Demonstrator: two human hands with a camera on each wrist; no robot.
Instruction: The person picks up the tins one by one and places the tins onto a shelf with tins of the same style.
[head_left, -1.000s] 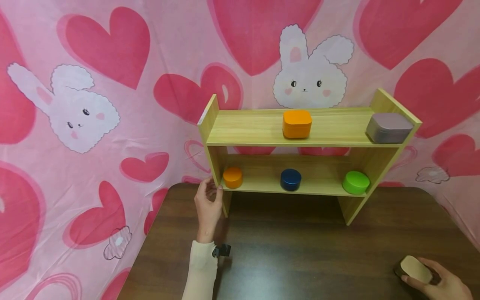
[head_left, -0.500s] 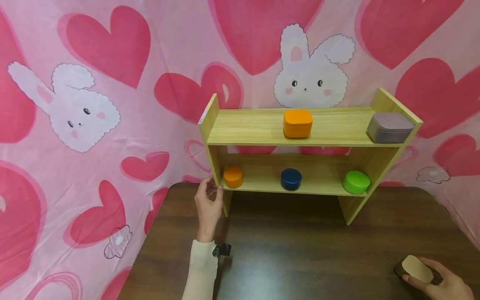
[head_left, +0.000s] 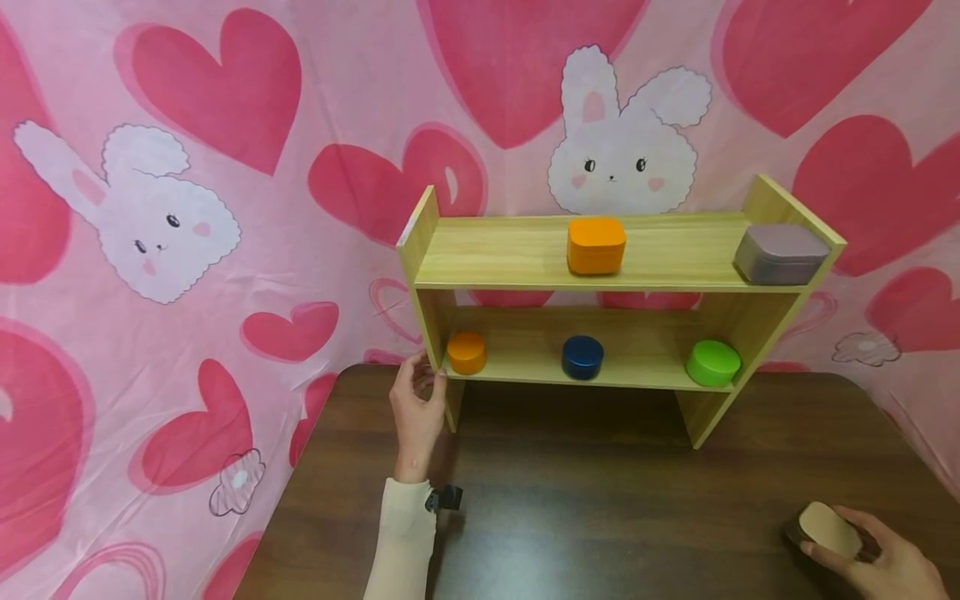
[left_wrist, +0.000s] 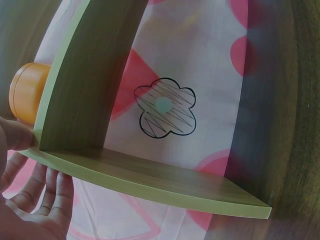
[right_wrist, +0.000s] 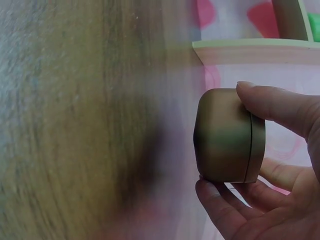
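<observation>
My left hand grips the left side panel of a two-tier wooden shelf; in the left wrist view its thumb lies on one side of the panel and the other fingers on the far side. Close to that thumb sits a round orange tin. At the lower right, my right hand holds a gold-brown tin with rounded corners and a lid seam. The right wrist view has this tin between thumb and fingers, apart from the tabletop, with a blurred shadow below.
On the lower tier stand a dark blue round tin and a green round tin. The upper tier bears an orange box-shaped tin and a greyish-purple one at its right end. Beneath is a dark wooden table, with a pink patterned cloth behind.
My right hand has shifted slightly up and left in the head view, carrying the gold-brown tin. The left hand stays on the shelf's side panel.
</observation>
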